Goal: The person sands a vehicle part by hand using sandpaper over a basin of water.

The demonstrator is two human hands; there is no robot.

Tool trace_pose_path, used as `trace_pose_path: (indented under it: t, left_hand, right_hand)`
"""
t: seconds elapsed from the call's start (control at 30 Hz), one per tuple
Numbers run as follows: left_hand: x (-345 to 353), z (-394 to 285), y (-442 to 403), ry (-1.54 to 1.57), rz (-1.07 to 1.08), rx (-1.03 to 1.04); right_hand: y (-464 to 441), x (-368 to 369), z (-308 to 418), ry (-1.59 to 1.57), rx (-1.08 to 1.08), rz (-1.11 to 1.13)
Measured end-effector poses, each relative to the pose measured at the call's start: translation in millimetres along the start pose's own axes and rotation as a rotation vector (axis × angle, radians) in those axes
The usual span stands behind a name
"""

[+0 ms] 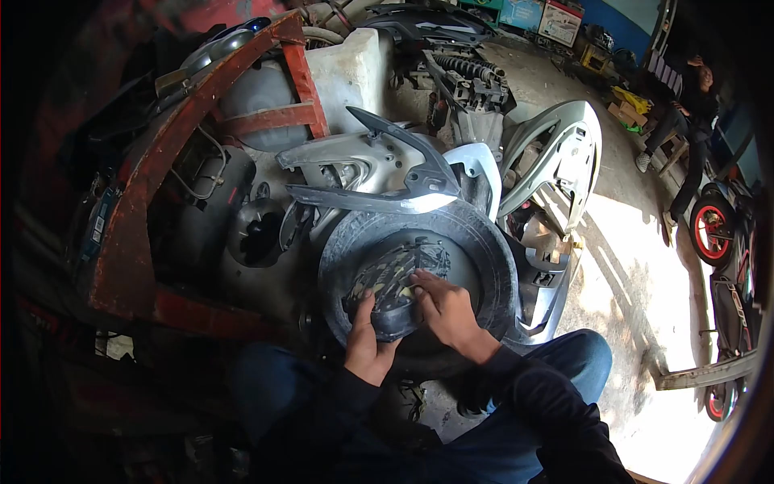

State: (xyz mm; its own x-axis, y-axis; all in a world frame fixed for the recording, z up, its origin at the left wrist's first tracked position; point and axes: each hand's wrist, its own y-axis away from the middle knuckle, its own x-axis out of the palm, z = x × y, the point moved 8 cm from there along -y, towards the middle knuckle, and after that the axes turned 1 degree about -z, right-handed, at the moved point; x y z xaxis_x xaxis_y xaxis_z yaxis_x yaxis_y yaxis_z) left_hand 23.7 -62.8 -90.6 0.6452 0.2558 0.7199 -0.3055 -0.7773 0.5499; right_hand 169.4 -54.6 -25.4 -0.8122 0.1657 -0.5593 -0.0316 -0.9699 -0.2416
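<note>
Hands (403,327) — curled around patchy panel (397,278)

- Left hand (371,345), one: bare; thumb (366,305) raised and pointing up the view; the other fingers mostly hidden from sight.
- Right hand (446,310), one: bare, back of the hand uppermost; fingers reaching toward the upper left, loosely bent, tips well above the left wrist.
- Spacing: hands near each other, not touching.
- Wrists, pair: left wrist (367,371) below its hand; right wrist (481,346) angled in from the lower right.
- Arms, pair: long dark sleeves; left arm (322,411) in deep shadow, right arm (548,399) slanting up and leftward.
- Legs, pair: blue denim, knees (582,355) bent and spread.
</note>
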Motion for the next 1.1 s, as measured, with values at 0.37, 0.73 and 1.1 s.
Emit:
trace_pose_path:
  t: [0.37, 0.73, 1.1]
  left_hand:
    - [-18.8, -0.6, -8.3, -0.006, -0.132, -0.015]
    - [-4.1, -1.4, -2.0, 0.079, -0.086, -0.027]
    - [-5.6, -4.1, 0.4, 0.057, -0.19, -0.016]
  right_hand:
    - [16.8, 6.5, 42.1, 0.089, -0.265, -0.036]
    - [8.2, 1.7, 13.8, 0.021, -0.148, -0.042]
    - [14.9, 5.5, 23.4, 0.107, -0.073, -0.051]
